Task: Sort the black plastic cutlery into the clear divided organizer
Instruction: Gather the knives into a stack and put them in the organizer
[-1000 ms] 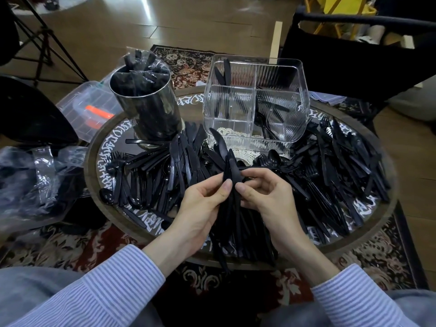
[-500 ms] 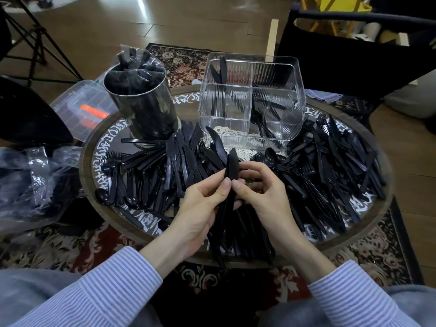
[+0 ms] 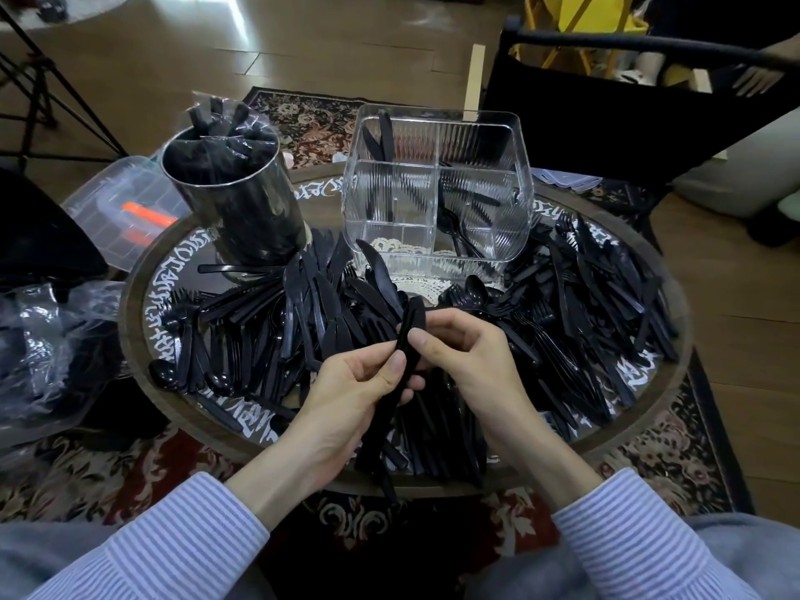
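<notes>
A bundle of black plastic knives (image 3: 409,339) stands nearly upright over the near side of the round table, handles up. My left hand (image 3: 346,391) grips it from the left, thumb on its front. My right hand (image 3: 467,361) pinches it from the right, fingers curled round the back. The clear divided organizer (image 3: 437,188) stands at the table's far side, with a few black pieces in its back left and right compartments. Loose black cutlery (image 3: 584,305) covers most of the table around my hands.
A shiny metal cylinder (image 3: 236,201) stuffed with wrapped black cutlery stands left of the organizer. The round table (image 3: 143,262) has a raised wooden rim. A clear plastic box (image 3: 117,210) and crumpled plastic bags (image 3: 47,339) lie off the left edge. A black chair (image 3: 627,110) stands behind.
Both hands have stayed together on the knife bundle, shifting their fingers along it. The bundle has settled slightly lower between the hands.
</notes>
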